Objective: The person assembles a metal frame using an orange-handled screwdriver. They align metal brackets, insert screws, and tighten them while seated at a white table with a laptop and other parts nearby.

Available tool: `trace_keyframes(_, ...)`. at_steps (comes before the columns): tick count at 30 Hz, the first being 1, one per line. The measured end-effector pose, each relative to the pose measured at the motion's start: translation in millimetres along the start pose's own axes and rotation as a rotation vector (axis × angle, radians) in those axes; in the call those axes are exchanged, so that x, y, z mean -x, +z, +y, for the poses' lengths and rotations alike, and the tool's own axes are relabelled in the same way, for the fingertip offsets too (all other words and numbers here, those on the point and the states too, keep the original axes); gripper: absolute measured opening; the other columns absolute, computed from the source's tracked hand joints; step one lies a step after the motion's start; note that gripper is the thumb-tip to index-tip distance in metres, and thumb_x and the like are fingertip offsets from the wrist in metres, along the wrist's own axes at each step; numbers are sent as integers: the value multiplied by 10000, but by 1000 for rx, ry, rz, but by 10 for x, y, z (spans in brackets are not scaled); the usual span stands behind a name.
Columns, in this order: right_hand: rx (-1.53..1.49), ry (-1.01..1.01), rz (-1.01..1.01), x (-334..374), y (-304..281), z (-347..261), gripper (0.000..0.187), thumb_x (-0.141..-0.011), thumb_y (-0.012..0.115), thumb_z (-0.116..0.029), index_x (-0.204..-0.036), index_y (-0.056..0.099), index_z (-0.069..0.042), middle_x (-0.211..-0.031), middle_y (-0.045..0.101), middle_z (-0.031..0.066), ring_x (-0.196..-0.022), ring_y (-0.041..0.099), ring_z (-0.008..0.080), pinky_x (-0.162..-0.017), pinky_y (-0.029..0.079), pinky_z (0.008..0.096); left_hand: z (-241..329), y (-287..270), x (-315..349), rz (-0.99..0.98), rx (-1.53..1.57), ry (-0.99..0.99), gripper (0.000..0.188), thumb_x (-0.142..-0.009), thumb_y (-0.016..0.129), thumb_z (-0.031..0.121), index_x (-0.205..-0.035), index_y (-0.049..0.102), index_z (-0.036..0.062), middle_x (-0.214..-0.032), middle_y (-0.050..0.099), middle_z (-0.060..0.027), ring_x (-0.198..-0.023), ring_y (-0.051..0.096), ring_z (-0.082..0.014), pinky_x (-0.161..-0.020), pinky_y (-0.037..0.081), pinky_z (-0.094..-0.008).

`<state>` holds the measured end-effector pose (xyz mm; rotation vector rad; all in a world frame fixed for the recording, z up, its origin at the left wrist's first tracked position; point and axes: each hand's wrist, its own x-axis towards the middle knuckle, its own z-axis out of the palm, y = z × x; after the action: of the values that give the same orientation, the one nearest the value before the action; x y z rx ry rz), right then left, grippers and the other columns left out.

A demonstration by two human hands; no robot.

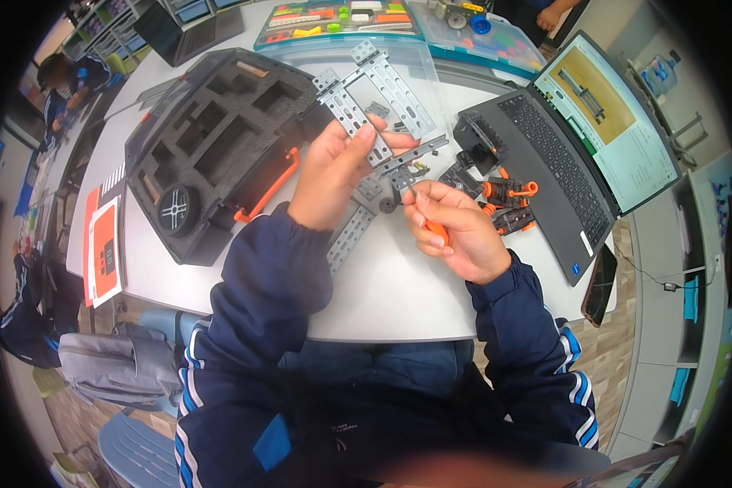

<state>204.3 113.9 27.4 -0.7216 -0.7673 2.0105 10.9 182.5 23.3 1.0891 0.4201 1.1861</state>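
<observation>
Left hand (337,169) pinches a metal frame (396,92), the right hand (465,233) an orange tool (437,231); a laptop (550,145) lies at their two o'clock, a case (218,225) at ten.

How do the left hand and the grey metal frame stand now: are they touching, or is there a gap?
Touching. The head view shows the left hand holding the grey metal frame, with its fingers clasping one side.
</observation>
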Motion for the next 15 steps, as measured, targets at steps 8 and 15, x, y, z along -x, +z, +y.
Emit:
trace_keyframes(8, 129, 63, -23, 36, 94, -32, 285, -1102, 396, -284, -1165, 521, -35, -768, 477, -3, -502, 294, 30, -444, 239, 195, 61, -10, -9, 7, -38, -16, 225, -1078, 462, 214, -1206, 489, 32, -1160, 681, -214, -1150, 643, -284, -1019, 494, -415)
trace_keyframes(15, 11, 138, -104, 55, 46, -97, 323, -1087, 454, -290, -1160, 571, 2, -721, 430, -46, -521, 294, 12, -461, 230, 196, 59, -5, -7, 19, -70, 11, 306, -1052, 520, 352, -1190, 509, 78, -1139, 714, -157, -1064, 646, -178, -890, 488, -319)
